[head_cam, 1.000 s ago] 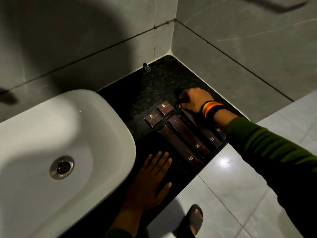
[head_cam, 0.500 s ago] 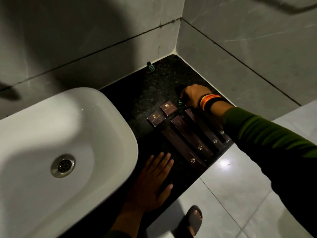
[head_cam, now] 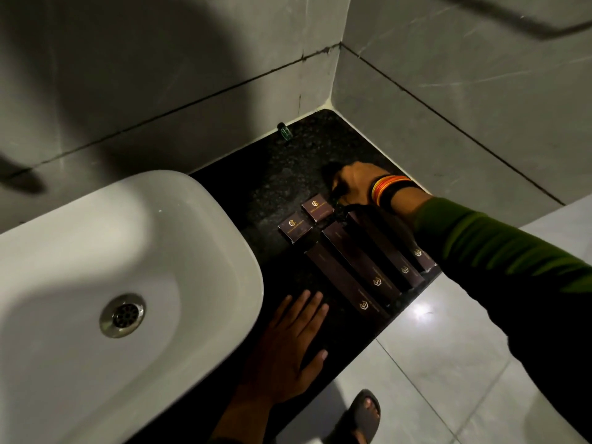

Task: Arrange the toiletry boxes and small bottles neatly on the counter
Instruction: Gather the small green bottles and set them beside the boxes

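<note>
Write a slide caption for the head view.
Right hand sets a small bottle beside dark toiletry boxes; left hand rests flat on counter.

The right hand [head_cam: 354, 184] hides whatever its curled fingers grip

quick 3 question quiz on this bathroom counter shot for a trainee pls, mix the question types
1. True or false: the left hand lies flat, palm down, on the counter.
2. How many small square boxes lie beside the long boxes? A) one B) two C) four
3. Fill in: a lone small bottle stands by the ____, apart from the boxes.

Key: 1 true. 2 B: one small box and another. 3 wall. The right hand is closed by the long boxes' far ends; what it holds cannot be told.
</note>
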A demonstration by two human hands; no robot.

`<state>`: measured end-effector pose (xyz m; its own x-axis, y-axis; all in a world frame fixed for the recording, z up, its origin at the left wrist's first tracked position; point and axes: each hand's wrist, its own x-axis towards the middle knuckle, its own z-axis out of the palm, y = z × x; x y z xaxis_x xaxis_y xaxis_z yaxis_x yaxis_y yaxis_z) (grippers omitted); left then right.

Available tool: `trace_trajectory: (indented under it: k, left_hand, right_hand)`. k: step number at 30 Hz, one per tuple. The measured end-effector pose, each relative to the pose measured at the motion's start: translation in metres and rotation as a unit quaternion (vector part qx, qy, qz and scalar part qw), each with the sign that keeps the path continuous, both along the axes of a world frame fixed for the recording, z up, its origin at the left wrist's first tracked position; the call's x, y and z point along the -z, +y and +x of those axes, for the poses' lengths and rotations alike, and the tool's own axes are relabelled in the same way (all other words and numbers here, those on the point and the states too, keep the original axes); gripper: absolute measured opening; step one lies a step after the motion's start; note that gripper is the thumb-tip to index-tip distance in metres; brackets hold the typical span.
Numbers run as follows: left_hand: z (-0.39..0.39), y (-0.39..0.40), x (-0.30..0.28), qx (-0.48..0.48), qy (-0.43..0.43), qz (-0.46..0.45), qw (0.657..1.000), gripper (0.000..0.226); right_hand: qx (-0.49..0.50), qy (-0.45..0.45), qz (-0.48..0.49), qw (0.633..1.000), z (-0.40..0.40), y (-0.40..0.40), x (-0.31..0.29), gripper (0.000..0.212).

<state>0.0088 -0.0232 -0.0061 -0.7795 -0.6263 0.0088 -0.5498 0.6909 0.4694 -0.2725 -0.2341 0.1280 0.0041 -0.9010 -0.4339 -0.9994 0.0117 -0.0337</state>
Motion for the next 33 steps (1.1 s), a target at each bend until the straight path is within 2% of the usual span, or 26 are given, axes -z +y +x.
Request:
trace_trajectory:
  k: [3,5,6,9,12,15,18,21,23,28,31,33]
  left_hand:
    - [0.000,0.000,0.000,0.000,-0.009,0.004,1.000,0.077]
    - [0.000,0.000,-0.001,0.000,-0.014,0.005,1.000,0.077]
    - [0.000,0.000,-0.001,0.001,-0.015,0.006,1.000,0.077]
    - [0.000,0.000,-0.002,0.000,-0.016,0.013,1.000,0.078]
    - [-0.001,0.001,0.000,-0.002,-0.030,-0.003,1.000,0.078]
    - [0.000,0.001,0.001,0.004,-0.044,-0.012,0.999,0.079]
    - [0.000,0.002,0.001,0.003,-0.050,-0.014,0.999,0.082]
    - [0.000,0.002,-0.001,0.003,-0.048,-0.007,0.999,0.082]
    - [0.000,0.001,-0.001,0.005,-0.048,-0.010,0.999,0.081]
    - [0.000,0.002,-0.002,0.000,-0.043,-0.012,0.999,0.081]
    - [0.000,0.003,-0.001,0.000,-0.043,-0.017,0.999,0.081]
    - [0.000,0.002,-0.001,0.001,-0.041,-0.016,0.999,0.080]
  right_hand:
    - [0.019,-0.017,0.021,0.999,-0.003,-0.007,-0.002,0.058]
    - [0.046,-0.062,0.037,0.996,-0.006,-0.015,-0.011,0.075]
    - [0.057,-0.095,0.035,0.993,-0.008,-0.021,-0.016,0.075]
    - [0.078,-0.176,-0.050,0.980,-0.005,-0.046,-0.021,0.058]
    - [0.057,-0.170,-0.121,0.976,0.010,-0.079,-0.007,0.046]
    - [0.034,-0.160,-0.106,0.981,0.026,-0.113,0.013,0.048]
    - [0.008,-0.158,-0.076,0.984,0.043,-0.142,0.028,0.061]
    - [-0.013,-0.117,-0.042,0.992,0.052,-0.163,0.040,0.067]
    - [-0.006,-0.100,-0.042,0.994,0.052,-0.170,0.046,0.064]
    - [0.002,-0.050,-0.167,0.985,0.048,-0.160,0.048,0.037]
    - [-0.010,-0.077,-0.176,0.981,0.035,-0.150,0.040,0.034]
    - [0.027,-0.153,-0.170,0.973,0.017,-0.143,0.030,0.051]
